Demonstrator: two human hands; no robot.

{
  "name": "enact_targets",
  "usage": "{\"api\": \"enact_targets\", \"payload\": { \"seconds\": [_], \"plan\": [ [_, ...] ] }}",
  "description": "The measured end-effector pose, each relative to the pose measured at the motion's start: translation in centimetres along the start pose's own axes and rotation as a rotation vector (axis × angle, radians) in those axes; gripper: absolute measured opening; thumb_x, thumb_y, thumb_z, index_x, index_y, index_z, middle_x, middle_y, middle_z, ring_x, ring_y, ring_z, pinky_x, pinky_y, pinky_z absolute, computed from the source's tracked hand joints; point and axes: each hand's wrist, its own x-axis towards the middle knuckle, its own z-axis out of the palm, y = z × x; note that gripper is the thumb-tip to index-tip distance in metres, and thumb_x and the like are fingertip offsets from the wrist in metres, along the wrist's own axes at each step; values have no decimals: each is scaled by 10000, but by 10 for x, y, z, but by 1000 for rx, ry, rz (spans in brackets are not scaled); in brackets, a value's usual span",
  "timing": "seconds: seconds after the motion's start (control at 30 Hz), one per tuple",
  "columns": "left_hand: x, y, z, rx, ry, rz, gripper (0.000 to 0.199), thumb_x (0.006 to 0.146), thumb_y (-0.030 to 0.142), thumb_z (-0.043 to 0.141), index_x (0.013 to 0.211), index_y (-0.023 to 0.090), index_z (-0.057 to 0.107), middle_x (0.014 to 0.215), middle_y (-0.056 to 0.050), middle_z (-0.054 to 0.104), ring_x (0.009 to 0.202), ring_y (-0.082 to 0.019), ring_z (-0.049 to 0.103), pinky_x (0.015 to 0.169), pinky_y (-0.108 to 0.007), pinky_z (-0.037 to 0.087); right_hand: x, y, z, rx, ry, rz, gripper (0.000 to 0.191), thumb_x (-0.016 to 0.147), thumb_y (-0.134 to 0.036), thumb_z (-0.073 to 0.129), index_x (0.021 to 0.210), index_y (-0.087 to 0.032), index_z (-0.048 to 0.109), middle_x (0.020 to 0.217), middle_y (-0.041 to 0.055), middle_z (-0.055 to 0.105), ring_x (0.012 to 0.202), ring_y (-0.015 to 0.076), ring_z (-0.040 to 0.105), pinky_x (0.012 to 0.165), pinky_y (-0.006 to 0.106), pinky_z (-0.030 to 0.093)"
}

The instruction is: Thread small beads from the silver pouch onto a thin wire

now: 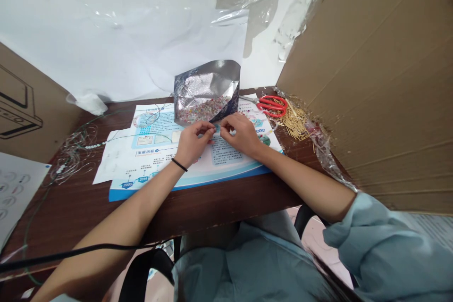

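My left hand (195, 140) is closed in a pinch at the lower edge of an open silver-lined pouch (207, 88). Small pink, white and mixed-colour beads (203, 111) lie inside the pouch. Close to its right, my right hand (239, 133) is also pinched, its fingertips a short gap from the left ones. Whatever the fingertips hold is too small to make out. Both hands are over a printed blue-and-white sheet (148, 160) on the dark table. A black band circles my left wrist.
Red-handled scissors (272, 106) lie right of the pouch beside a pile of gold sticks (295, 122). Tangled clear and green threads (76, 151) with white beads spread at left. Cardboard walls (382, 85) flank the table (226, 203); crumpled white tissue (91, 103) sits at back left.
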Motion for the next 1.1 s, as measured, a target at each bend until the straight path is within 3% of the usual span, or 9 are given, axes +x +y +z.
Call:
{"api": "enact_targets", "payload": {
  "seconds": [0.37, 1.1],
  "plan": [
    [0, -1, 1, -18, -20, 7, 164, 757, 316, 701, 813, 168, 658, 792, -38, 655, 747, -158, 632, 619, -284, 607, -1, 1, 3, -21, 0, -35, 122, 852, -167, 528, 743, -216, 555, 722, 18, 601, 737, 169, 507, 787, 334, 385],
    [-1, 1, 1, -5, 0, 7, 133, 759, 292, 689, 801, 170, 659, 786, -36, 652, 725, -153, 622, 609, -275, 603, -1, 3, 4, -54, 12, -59, 124, 854, -162, 519, 746, -216, 545, 725, 16, 597, 734, 168, 506, 790, 339, 373]
  ]
}}
